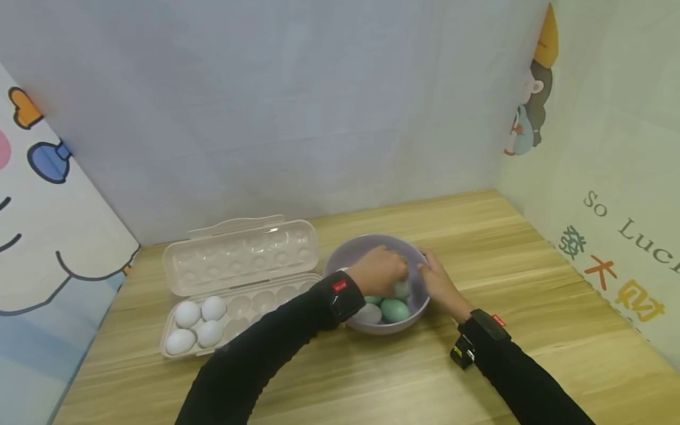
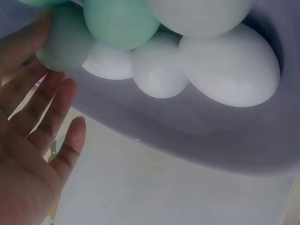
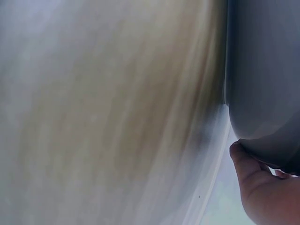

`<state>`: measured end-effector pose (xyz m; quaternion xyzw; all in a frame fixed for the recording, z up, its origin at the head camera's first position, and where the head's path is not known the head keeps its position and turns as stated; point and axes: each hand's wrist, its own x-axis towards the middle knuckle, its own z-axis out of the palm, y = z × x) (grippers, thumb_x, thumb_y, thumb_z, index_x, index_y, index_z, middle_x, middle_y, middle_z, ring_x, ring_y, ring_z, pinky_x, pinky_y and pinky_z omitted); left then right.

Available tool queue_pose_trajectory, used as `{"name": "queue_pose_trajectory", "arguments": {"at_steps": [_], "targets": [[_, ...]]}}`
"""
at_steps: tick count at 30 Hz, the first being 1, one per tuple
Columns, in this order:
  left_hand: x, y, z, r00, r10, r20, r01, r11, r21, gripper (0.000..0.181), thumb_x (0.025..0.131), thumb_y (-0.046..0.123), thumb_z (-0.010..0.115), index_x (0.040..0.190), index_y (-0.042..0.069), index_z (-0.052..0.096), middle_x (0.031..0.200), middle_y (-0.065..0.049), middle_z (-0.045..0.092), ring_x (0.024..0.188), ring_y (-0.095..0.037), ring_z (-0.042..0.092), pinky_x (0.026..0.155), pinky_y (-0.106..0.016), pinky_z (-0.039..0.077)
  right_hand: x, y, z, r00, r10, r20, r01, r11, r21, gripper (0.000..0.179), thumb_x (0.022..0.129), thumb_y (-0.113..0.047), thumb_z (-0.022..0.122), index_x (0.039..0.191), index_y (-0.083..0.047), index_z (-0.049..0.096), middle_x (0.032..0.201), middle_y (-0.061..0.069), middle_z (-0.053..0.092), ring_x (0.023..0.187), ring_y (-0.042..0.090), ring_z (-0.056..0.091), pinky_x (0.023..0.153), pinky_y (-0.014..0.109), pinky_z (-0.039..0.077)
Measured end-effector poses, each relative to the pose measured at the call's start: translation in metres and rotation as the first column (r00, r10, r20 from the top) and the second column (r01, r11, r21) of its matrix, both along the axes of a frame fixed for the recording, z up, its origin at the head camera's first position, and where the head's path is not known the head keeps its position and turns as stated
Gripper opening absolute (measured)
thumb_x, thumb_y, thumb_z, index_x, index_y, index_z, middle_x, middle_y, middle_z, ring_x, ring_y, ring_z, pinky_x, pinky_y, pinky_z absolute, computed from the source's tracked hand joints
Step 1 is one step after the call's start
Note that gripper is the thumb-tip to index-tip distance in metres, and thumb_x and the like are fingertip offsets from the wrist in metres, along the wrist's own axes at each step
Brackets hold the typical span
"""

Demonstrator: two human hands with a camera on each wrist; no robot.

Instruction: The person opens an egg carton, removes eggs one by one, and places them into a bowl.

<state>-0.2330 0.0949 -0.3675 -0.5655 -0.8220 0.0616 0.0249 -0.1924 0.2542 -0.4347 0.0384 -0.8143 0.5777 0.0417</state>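
Observation:
A purple-grey bowl stands on the table with green and white eggs in it. My left hand reaches down into it. In the left wrist view, the thumb and fingertips of that hand pinch a dull green egg at the side of the pile. A brighter green egg and a large white egg lie beside it. My right hand grips the bowl's rim on the right. In the right wrist view, its thumb lies against the bowl's outer wall.
Left of the bowl lies an opened clear plastic egg carton, its lid folded back. Several white eggs fill its left-end cups. The wood-grain table meets a pale cloth backdrop behind and printed panels at both sides.

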Motion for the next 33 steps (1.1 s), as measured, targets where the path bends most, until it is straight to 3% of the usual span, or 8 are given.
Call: {"name": "queue_pose_trajectory", "arguments": {"at_steps": [2,8,15,21,24,28,30,33], "targets": [[0.000,0.002,-0.001,1.000,-0.009,-0.007,0.009,1.000,-0.001,0.013,0.070,0.023,0.070,0.082,0.019,0.065,0.084,0.007,0.055,0.078,-0.010,0.051,0.072,-0.028,0.042,0.000,0.001,0.000,1.000,0.005,-0.003,-0.005,1.000,0.002,0.038,0.093,-0.002,0.025,0.130,0.002,0.027,0.136,0.027,0.028,0.124,0.042,0.027,0.099,0.056,0.026],[0.000,0.008,-0.006,0.997,0.013,0.076,-0.013,1.000,-0.001,0.013,0.070,0.014,0.069,0.082,0.014,0.063,0.085,0.004,0.057,0.077,-0.012,0.053,0.072,-0.025,0.046,-0.001,0.000,-0.001,1.000,0.011,-0.010,-0.011,1.000,-0.008,0.038,0.092,-0.001,0.026,0.130,0.002,0.028,0.136,0.026,0.029,0.126,0.040,0.026,0.102,0.055,0.023],[0.001,0.012,-0.012,0.998,0.029,0.052,-0.028,0.999,-0.015,0.015,0.071,0.012,0.069,0.084,0.015,0.062,0.089,0.002,0.058,0.081,-0.014,0.055,0.075,-0.026,0.046,-0.001,0.000,-0.001,1.000,0.010,-0.021,-0.010,1.000,-0.003,0.038,0.092,-0.002,0.026,0.130,0.003,0.028,0.135,0.027,0.029,0.125,0.041,0.026,0.101,0.056,0.023],[0.005,0.009,-0.007,0.996,0.050,0.076,-0.047,0.998,-0.030,0.010,0.076,0.015,0.067,0.085,0.014,0.062,0.087,0.002,0.058,0.078,-0.013,0.054,0.069,-0.024,0.046,0.000,-0.001,0.000,1.000,0.011,-0.023,-0.011,1.000,-0.003,0.039,0.093,-0.002,0.026,0.131,0.003,0.027,0.135,0.028,0.028,0.125,0.042,0.026,0.101,0.056,0.023],[0.006,0.000,0.000,0.984,0.093,0.154,-0.093,0.996,-0.010,0.015,0.077,0.008,0.062,0.091,0.014,0.063,0.090,0.001,0.060,0.080,-0.012,0.055,0.071,-0.023,0.046,0.000,-0.001,0.000,1.000,0.011,-0.009,-0.011,1.000,-0.006,0.039,0.093,-0.003,0.025,0.132,0.002,0.026,0.136,0.028,0.028,0.124,0.041,0.027,0.101,0.055,0.025],[0.007,-0.023,0.023,0.958,0.153,0.244,-0.166,0.985,0.034,0.026,0.080,0.004,0.060,0.105,0.011,0.061,0.103,-0.002,0.061,0.096,-0.015,0.055,0.084,-0.025,0.043,0.001,0.000,0.000,0.999,-0.001,0.036,0.001,1.000,-0.002,0.039,0.094,-0.005,0.025,0.133,0.000,0.025,0.137,0.027,0.026,0.124,0.041,0.029,0.099,0.054,0.029],[0.006,-0.043,0.035,0.954,0.169,0.246,-0.190,0.980,0.065,0.029,0.080,0.003,0.060,0.108,0.010,0.060,0.106,-0.004,0.059,0.099,-0.017,0.054,0.087,-0.027,0.043,0.001,-0.001,0.000,0.998,-0.004,0.055,0.004,1.000,0.005,0.040,0.094,-0.007,0.025,0.133,-0.001,0.024,0.138,0.026,0.026,0.124,0.041,0.029,0.098,0.054,0.030],[0.003,-0.083,0.046,0.951,0.208,0.227,-0.239,0.964,0.119,0.025,0.079,0.004,0.061,0.104,0.009,0.060,0.099,-0.005,0.059,0.090,-0.018,0.055,0.081,-0.030,0.046,0.001,-0.001,0.000,0.998,0.006,0.062,-0.007,1.000,0.024,0.040,0.094,-0.008,0.025,0.134,-0.001,0.023,0.139,0.026,0.024,0.124,0.041,0.028,0.098,0.054,0.029]]}}
